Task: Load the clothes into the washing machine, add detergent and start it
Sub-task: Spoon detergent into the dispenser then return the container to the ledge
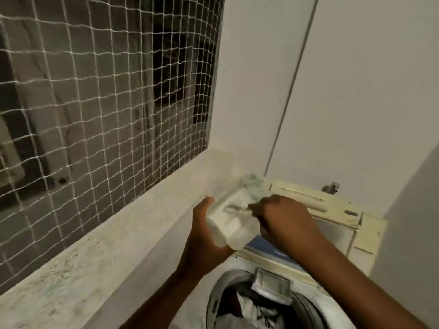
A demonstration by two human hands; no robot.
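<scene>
Two hands (206,233) (287,219), one detergent container (228,222), one washing machine (332,233), one wall tap (331,187).

Two bare hands are up over a washing machine (273,293). The left hand (202,236) holds a see-through plastic box (234,218) from below, with the thumb on its near side. The box is tilted and looks whitish inside. The right hand (285,219) is closed, its fingers pinched on something small and thin at the top of the box; it is too blurry to tell what. Below the hands, the round tub is open, and dark and white clothes (251,309) lie in it. The yellowed lid (342,217) stands open at the back. On the left is a speckled ledge (95,245) under a window with white netting (99,91).
</scene>
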